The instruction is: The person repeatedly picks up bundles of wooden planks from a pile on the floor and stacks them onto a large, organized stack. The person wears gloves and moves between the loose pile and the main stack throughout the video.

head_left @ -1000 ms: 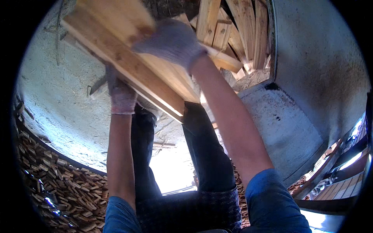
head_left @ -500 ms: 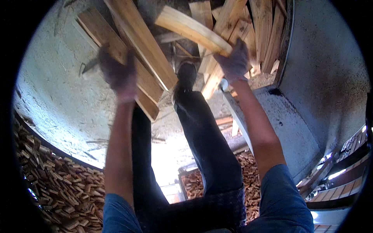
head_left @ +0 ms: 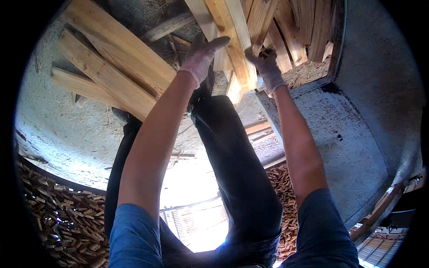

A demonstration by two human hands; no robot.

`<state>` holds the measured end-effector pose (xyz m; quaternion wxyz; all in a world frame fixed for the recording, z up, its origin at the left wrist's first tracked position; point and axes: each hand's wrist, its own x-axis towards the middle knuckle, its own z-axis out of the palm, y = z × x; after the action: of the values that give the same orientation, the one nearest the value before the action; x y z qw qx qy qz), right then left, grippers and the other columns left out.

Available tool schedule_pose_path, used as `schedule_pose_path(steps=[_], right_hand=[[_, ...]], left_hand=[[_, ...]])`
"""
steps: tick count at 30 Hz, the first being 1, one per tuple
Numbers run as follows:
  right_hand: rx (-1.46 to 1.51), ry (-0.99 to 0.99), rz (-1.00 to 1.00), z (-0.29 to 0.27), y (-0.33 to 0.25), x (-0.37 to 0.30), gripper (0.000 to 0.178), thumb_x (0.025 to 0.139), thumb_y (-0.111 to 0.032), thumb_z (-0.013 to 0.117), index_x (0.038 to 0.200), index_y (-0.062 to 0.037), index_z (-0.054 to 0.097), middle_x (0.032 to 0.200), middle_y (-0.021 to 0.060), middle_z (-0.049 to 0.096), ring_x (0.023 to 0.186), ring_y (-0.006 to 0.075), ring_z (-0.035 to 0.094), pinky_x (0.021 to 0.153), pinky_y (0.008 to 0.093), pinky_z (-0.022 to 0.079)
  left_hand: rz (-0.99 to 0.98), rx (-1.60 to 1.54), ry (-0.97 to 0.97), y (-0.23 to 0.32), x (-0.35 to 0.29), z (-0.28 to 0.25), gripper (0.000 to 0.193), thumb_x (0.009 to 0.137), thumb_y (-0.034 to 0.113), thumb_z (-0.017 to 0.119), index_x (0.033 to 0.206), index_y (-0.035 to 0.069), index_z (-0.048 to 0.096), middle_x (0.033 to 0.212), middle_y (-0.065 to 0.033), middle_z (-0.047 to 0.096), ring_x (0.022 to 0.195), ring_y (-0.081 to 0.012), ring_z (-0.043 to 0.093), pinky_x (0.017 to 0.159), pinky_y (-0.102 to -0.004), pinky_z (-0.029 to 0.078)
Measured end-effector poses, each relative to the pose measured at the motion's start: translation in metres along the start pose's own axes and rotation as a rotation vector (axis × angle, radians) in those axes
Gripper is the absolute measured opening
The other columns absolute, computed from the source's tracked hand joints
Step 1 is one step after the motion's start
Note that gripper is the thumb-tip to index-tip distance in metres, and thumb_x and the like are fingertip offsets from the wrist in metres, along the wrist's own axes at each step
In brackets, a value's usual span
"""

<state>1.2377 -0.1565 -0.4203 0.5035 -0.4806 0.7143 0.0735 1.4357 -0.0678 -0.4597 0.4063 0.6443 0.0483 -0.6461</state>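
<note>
A long split board [head_left: 230,38] points away from me on a stack of rough wood, its pale side face toward the right. My left hand [head_left: 201,58], in a pale glove, is at its left side. The thumb reaches out over the wood; the other fingers are dark and partly hidden. My right hand [head_left: 269,73], gloved too, is against the board's right edge near its close end, thumb and fingers apart. Left of my left forearm lie a wide plank [head_left: 118,40] and a narrower plank [head_left: 105,73], side by side.
More split boards [head_left: 290,33] lean at the far right beside a grey wall [head_left: 377,67]. A grey metal panel [head_left: 339,143] is right of my right forearm. Heaps of small cut wood [head_left: 67,223] lie low on the left and behind my legs. My dark-trousered leg [head_left: 232,152] stands centrally.
My left hand has left the planks on the left and moved right to the board. The piece in my right hand has swung from slanting left to pointing away, and the right fingers have loosened.
</note>
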Motion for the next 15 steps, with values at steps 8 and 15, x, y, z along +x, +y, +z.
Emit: schedule_pose_path(steps=[8,15], right_hand=[[0.310,-0.197,-0.228,0.009,-0.029,-0.018,0.074,0.085,-0.054,0.071,0.132,0.0007,0.053,0.125,0.0124,0.061,0.115,0.0252,0.055,0.102,0.0357,0.040],[0.085,-0.186,-0.488,0.069,-0.094,-0.043,0.063,0.085,-0.051,0.069,0.120,0.0004,0.060,0.110,0.0222,0.066,0.100,0.0297,0.065,0.086,0.0366,0.051]], left_hand=[[-0.027,-0.026,-0.233,0.030,-0.043,0.010,0.065,0.073,0.032,0.087,0.126,0.003,0.062,0.119,-0.0082,0.067,0.113,-0.0185,0.060,0.097,-0.0326,0.046],[0.026,0.018,0.195,0.079,-0.125,-0.048,0.033,0.090,0.017,0.070,0.121,0.004,0.066,0.106,-0.0021,0.066,0.096,-0.0170,0.062,0.085,-0.0315,0.048]])
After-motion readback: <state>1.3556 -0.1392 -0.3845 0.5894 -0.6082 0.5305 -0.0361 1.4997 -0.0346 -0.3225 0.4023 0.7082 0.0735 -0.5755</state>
